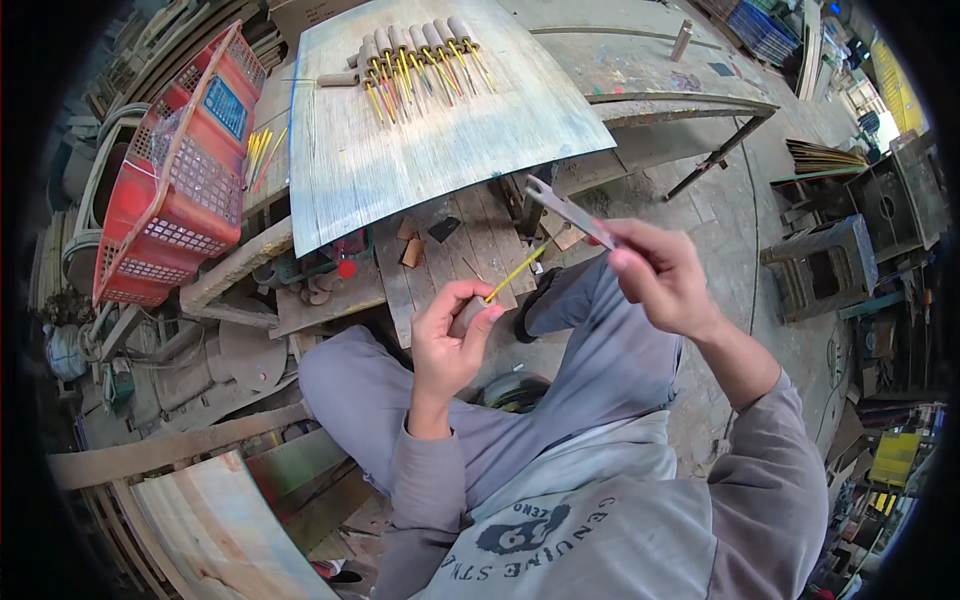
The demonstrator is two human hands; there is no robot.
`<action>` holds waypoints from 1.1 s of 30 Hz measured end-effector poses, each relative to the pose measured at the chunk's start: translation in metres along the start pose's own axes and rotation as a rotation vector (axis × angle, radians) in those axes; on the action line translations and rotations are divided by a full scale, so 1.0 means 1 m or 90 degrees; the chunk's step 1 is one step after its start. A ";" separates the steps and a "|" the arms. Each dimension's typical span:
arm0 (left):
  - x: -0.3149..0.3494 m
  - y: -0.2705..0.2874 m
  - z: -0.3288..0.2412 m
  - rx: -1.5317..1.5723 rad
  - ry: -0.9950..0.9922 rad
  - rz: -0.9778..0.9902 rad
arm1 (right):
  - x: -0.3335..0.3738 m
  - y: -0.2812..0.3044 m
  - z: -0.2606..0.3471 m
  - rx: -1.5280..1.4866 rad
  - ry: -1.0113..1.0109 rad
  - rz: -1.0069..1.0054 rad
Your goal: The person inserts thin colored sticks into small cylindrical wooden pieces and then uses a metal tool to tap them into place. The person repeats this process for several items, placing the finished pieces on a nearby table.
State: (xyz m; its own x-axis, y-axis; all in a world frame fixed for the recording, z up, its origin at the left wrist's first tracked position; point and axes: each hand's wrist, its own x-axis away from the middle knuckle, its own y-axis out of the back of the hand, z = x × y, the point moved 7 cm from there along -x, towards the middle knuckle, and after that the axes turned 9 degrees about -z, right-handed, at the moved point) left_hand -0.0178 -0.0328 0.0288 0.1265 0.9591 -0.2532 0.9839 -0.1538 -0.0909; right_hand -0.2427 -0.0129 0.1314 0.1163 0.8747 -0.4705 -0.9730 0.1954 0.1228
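My left hand is closed round a short pale cylinder, mostly hidden by the fingers. A thin yellow strip sticks out of its end, up and to the right. My right hand, raised to the right of it, grips a flat metal open-ended wrench. The wrench's forked jaw points up and left, apart from the strip's tip. Beyond my hands, several similar pale cylinders with dark bands and yellow strips lie in a row on a pale board.
A red perforated plastic basket stands at the left, with loose yellow strips beside it. The board rests on a worn workbench. Under it are wooden slats. A dark metal stool stands at the right.
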 end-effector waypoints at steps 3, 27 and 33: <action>0.000 -0.001 -0.006 0.045 0.010 -0.014 | -0.007 0.012 0.001 -0.444 -0.129 -0.160; -0.004 0.026 -0.007 -0.128 -0.055 -0.074 | -0.178 -0.016 -0.072 0.466 -0.081 0.160; -0.004 0.018 -0.031 -0.273 -0.219 -0.042 | -0.001 -0.115 0.013 0.512 0.149 0.663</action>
State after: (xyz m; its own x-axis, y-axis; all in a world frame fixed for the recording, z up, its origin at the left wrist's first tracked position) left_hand 0.0034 -0.0326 0.0578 0.0848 0.8197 -0.5664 0.9608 0.0832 0.2643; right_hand -0.1279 -0.0303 0.1293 -0.7188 0.6946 0.0288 -0.1899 -0.2360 0.9530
